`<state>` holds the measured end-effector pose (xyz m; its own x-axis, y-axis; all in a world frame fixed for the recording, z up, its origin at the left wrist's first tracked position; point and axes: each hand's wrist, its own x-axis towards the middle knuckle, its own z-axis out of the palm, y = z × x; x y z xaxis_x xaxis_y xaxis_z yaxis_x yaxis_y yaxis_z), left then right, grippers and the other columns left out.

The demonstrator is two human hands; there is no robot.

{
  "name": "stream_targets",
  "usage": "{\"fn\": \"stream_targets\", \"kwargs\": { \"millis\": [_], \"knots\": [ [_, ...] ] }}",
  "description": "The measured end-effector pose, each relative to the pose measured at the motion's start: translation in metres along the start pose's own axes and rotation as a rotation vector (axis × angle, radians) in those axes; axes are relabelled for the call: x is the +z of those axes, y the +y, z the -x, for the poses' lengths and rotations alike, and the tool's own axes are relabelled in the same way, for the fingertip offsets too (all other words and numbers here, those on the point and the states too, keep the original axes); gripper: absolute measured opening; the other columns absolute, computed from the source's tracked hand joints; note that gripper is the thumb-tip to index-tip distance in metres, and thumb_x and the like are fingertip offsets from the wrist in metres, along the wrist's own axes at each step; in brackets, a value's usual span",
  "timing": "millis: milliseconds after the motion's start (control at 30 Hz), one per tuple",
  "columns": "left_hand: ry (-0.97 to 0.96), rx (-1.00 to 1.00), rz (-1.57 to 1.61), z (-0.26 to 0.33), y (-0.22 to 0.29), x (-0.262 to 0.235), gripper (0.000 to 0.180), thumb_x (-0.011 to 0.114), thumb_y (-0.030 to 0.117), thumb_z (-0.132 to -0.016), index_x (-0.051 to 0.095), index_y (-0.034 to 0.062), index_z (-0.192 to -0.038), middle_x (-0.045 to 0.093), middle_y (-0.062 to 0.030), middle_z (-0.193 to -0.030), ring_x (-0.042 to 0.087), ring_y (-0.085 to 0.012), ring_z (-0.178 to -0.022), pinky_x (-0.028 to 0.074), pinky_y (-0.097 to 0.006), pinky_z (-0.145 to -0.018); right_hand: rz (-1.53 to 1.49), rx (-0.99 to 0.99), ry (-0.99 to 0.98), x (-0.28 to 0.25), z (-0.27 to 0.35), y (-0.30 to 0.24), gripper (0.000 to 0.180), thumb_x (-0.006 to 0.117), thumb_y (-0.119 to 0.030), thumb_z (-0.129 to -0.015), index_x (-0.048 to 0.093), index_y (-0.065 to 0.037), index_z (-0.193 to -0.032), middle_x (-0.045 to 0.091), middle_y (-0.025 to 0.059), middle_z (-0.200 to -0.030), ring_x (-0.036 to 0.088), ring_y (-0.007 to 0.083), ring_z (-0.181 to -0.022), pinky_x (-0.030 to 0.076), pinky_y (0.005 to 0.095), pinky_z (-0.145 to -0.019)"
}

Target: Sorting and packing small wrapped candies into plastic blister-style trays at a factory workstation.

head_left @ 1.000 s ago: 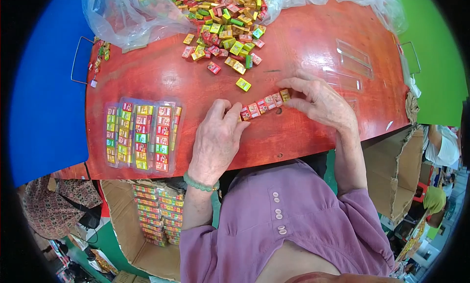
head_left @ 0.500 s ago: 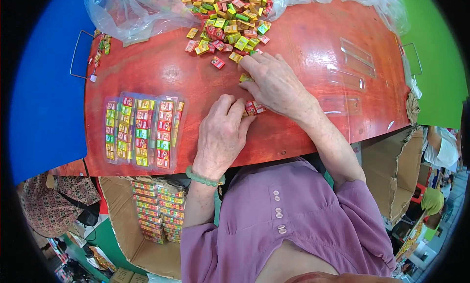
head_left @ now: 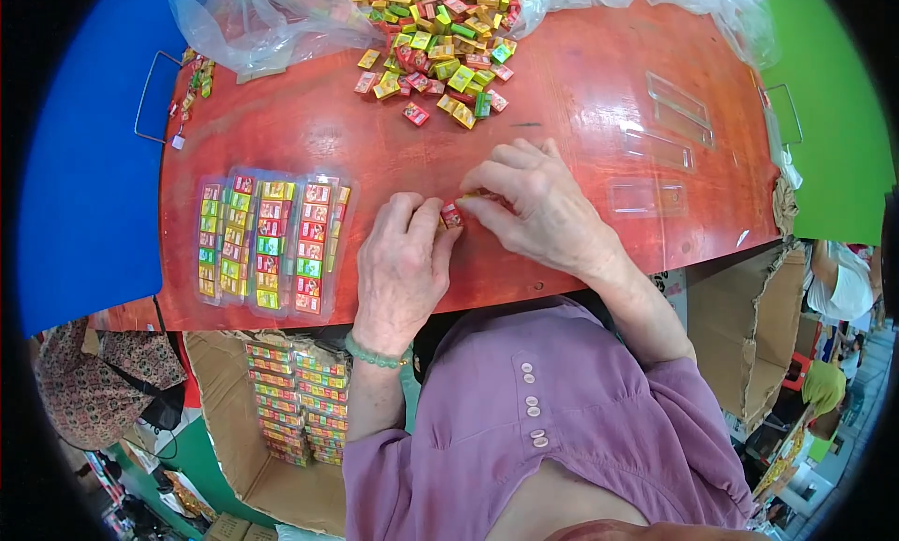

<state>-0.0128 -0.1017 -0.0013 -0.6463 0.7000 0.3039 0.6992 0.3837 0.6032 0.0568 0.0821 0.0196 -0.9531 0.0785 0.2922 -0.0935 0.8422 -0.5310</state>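
Above the red table my left hand [head_left: 403, 260], with a green bead bracelet at its wrist, is closed on a small red box [head_left: 451, 215] between thumb and fingers. Facing it, my right hand [head_left: 538, 204] pinches a small yellowish box [head_left: 475, 196], mostly covered by the fingers. The two hands almost meet. Beyond them lies a heap of small red, yellow and green boxes [head_left: 449, 50], with a loose red box [head_left: 416, 114] at its near edge. Left of my left hand, clear plastic trays [head_left: 309, 246] hold rows of such boxes.
Unfilled clear trays [head_left: 670, 153] lie on the right of the table [head_left: 562, 82]. Clear plastic bags [head_left: 267, 26] flank the heap. Below the table's front edge stand a carton [head_left: 225, 419] with filled trays on the left and another carton [head_left: 777, 326] on the right.
My right hand has drawn back from the heap's near edge toward my left hand, bringing a yellowish box. My left hand has shifted slightly left with its red box.
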Motion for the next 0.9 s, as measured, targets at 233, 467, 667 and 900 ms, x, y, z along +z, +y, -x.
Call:
{"fn": "stream_targets", "kwargs": {
  "millis": [233, 467, 667, 900],
  "knots": [
    [-0.050, -0.003, -0.005, 0.002, 0.000, -0.002, 0.038, 0.080, 0.011, -0.084, 0.064, -0.0025, -0.116, 0.057, -0.0157, -0.107, 0.062, -0.0360, -0.098, 0.054, -0.046, -0.080, 0.137, -0.064, 0.015, -0.003, 0.001, 0.005, 0.014, 0.079, -0.016, -0.087, 0.074, -0.008, -0.098, 0.063, 0.0079, -0.091, 0.060, 0.0292, -0.089, 0.045, 0.0422, -0.085],
    [-0.111, -0.025, -0.056, -0.001, 0.005, -0.001, 0.051, 0.082, 0.018, -0.084, 0.064, -0.0015, -0.127, 0.056, -0.0148, -0.110, 0.062, -0.0341, -0.100, 0.055, -0.044, -0.082, 0.124, 0.274, -0.262, -0.062, 0.021, 0.024, 0.067, 0.090, -0.023, -0.075, 0.064, -0.008, -0.135, 0.060, 0.0142, -0.125, 0.064, 0.0334, -0.110, 0.055, 0.0422, -0.094],
    [-0.127, -0.016, -0.059, -0.009, 0.010, 0.003, 0.049, 0.081, 0.018, -0.085, 0.064, -0.0006, -0.127, 0.055, -0.0137, -0.108, 0.062, -0.0322, -0.100, 0.056, -0.043, -0.078, -0.023, 0.208, -0.263, -0.043, 0.022, 0.033, 0.061, 0.088, -0.023, -0.077, 0.067, -0.010, -0.132, 0.059, 0.0142, -0.124, 0.066, 0.0315, -0.105, 0.056, 0.0420, -0.089],
    [-0.147, 0.071, -0.087, -0.020, 0.011, 0.008, 0.041, 0.076, 0.009, -0.086, 0.067, 0.0028, -0.126, 0.054, -0.0122, -0.106, 0.060, -0.0314, -0.094, 0.054, -0.044, -0.077, 0.000, 0.150, -0.206, -0.033, 0.021, 0.038, 0.041, 0.085, -0.021, -0.080, 0.074, -0.008, -0.118, 0.061, 0.0120, -0.113, 0.067, 0.0320, -0.099, 0.056, 0.0422, -0.085]
  ]
}}
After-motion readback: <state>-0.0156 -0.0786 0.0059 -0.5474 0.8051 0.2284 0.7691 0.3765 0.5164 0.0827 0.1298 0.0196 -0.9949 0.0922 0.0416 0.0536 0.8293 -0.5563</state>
